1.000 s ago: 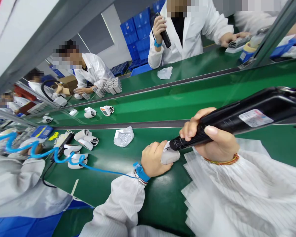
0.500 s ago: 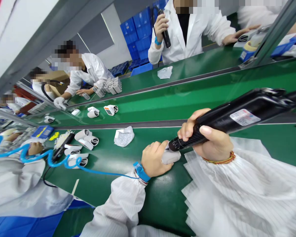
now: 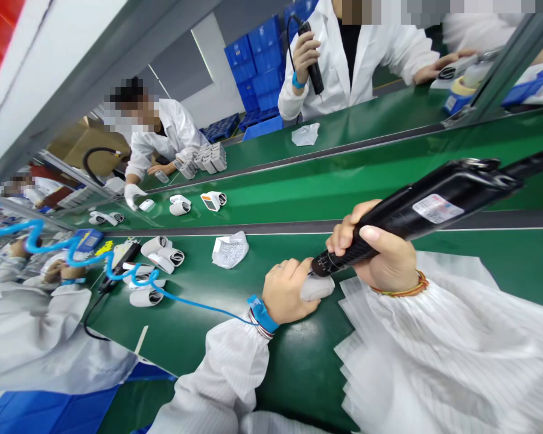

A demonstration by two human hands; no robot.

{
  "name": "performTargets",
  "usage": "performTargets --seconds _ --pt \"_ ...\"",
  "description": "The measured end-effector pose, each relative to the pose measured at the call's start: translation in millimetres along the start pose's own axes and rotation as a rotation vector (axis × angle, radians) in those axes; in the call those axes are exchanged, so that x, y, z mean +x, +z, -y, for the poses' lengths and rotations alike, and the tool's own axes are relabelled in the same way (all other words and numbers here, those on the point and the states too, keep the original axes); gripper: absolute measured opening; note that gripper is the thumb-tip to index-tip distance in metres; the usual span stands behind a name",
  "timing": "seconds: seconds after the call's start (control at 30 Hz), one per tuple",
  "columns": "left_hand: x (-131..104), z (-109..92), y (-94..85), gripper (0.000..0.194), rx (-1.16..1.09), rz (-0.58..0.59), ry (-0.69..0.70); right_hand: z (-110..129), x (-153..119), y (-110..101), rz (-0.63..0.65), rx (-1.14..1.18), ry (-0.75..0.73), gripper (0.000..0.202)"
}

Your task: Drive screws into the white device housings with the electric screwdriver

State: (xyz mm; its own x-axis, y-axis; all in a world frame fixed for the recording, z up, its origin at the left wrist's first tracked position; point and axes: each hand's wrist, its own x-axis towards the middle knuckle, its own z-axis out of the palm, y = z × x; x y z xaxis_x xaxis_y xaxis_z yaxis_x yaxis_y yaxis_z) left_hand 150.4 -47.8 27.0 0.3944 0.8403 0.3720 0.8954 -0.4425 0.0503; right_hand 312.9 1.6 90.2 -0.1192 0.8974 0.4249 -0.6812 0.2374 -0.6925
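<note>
My left hand (image 3: 289, 292), with a blue strap at its wrist, grips a small light-grey plastic part (image 3: 317, 288) on the green table (image 3: 208, 295). Wrapped round a black electric screwdriver (image 3: 402, 211), my right hand (image 3: 377, 253) holds the tool slanted, its front end down at the grey part. The tip is hidden behind my left fingers. A bag of small screws (image 3: 230, 249) lies open beyond my left hand. Several white devices with rolled cuffs (image 3: 163, 253) are grouped further left.
Thin translucent sheets (image 3: 371, 337) lie under my right forearm. A coiled blue cord (image 3: 136, 274) runs from my left wrist. Beyond, a green conveyor (image 3: 271, 202) carries white devices. People in white coats sit across and at left. A metal post (image 3: 498, 66) stands at upper right.
The screwdriver's rear end has swung slightly left, while both hands stay at the grey part. Devices on the conveyor have shifted right in view. The blue cord has moved.
</note>
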Motion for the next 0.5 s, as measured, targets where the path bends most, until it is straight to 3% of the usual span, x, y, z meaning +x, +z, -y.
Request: performTargets --seconds 0.33,0.4,0.47,0.5 --pt "3 2 0.6 0.061 -0.002 0.029 -0.012 -9 2 -3 -0.054 0.071 0.015 0.021" --pt "3 2 0.6 0.063 -0.009 0.048 -0.033 -12 8 -7 -0.175 0.166 0.084 0.028" --pt "-1 2 -1.4 0.065 -0.03 0.081 -0.063 -12 14 -12 -0.386 0.395 0.272 0.034" --pt "-5 3 -2.4 0.066 -0.048 0.103 -0.085 -10 17 -17 -0.448 0.416 0.298 0.031"
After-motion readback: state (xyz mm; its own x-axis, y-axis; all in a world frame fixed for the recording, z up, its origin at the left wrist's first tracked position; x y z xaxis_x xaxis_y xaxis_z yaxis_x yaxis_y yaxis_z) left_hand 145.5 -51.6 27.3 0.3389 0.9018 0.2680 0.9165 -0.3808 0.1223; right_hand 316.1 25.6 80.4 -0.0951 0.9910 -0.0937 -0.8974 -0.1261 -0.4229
